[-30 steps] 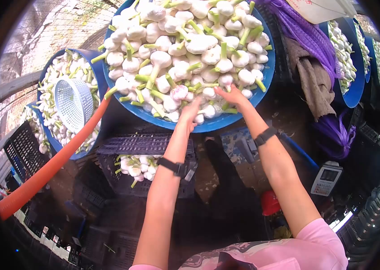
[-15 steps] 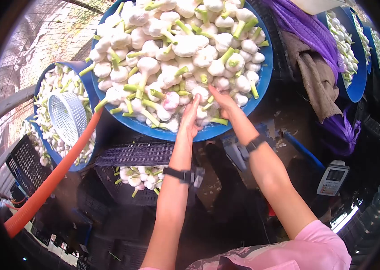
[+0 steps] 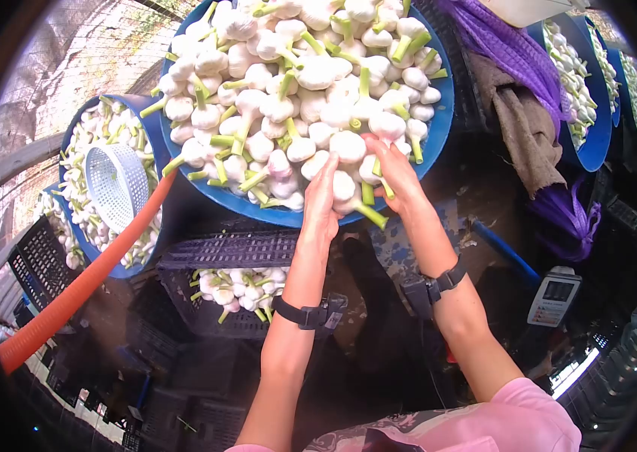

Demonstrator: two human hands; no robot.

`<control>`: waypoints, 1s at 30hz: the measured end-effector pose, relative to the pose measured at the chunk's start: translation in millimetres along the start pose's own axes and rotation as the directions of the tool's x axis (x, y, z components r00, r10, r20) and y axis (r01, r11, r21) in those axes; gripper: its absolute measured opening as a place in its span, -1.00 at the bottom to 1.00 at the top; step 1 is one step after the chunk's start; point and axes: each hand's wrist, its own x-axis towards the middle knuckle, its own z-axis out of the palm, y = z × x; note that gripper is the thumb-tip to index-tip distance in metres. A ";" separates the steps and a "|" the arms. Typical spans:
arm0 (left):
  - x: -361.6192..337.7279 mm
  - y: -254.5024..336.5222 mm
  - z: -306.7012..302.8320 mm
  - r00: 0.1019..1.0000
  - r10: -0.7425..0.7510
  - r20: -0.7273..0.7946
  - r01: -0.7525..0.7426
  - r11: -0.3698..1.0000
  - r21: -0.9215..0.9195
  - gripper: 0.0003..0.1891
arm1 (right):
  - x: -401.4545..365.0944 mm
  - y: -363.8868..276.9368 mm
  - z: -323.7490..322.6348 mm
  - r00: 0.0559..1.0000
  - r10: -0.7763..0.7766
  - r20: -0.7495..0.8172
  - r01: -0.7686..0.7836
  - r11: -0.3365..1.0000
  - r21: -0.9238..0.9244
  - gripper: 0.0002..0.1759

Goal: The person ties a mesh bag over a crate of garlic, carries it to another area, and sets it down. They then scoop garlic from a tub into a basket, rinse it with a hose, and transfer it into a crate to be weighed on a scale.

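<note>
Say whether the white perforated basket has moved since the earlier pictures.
No: against the rim of the blue tub around it, the white perforated basket sits unmoved.

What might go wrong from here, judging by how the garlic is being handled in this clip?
The left hand and right hand cup several bulbs between them, so one might slip out through the gap. One stem juts out by the near rim of the blue tub, so that bulb could drop outside. The garlic heap is piled high, so pulling from its near edge may set others rolling.
</note>
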 end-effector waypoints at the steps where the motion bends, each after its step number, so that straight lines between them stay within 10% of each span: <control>1: -0.8 -2.4 -3.2 0.999 -0.031 0.031 0.031 1.000 -0.001 -0.22 | -5.9 -3.8 0.9 0.999 -0.017 0.050 0.019 0.999 -0.048 -0.49; 9: 61.9 0.3 -5.8 0.992 -0.120 0.044 0.118 0.991 0.063 -0.09 | 87.1 63.0 -8.8 0.982 -0.176 -0.062 0.145 0.929 -0.341 -0.18; 15: 93.1 -18.3 17.7 0.926 0.116 -0.360 0.044 0.913 0.406 -0.20 | 101.8 55.9 -2.5 0.992 0.051 -0.115 -0.083 0.951 -0.297 -0.12; 17: 79.4 -24.9 12.8 0.933 0.263 -0.246 -0.182 0.934 0.308 -0.31 | 81.0 41.2 0.3 0.977 0.103 -0.186 -0.153 0.948 -0.279 -0.24; 30: -143.5 4.9 -98.3 0.912 0.405 -0.070 -0.388 0.904 0.181 -0.62 | -132.4 96.6 80.9 0.896 -0.395 0.205 0.425 0.895 -0.132 -0.55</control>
